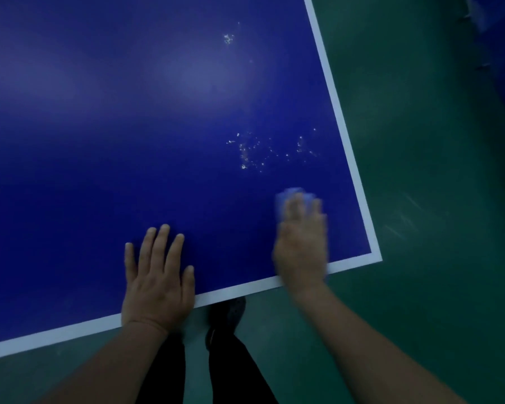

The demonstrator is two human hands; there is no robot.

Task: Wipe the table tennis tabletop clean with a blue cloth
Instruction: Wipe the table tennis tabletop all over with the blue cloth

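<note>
Head view shows the left hand lying flat with straight fingers on the table, while the blurred right hand presses the blue cloth near white crumbs.

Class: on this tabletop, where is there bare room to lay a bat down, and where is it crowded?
Bare: the wide blue tabletop left of and beyond the left hand. Crowded: the near right corner, where the right hand presses the blue cloth, with white crumbs just beyond and more crumbs farther up.
</note>
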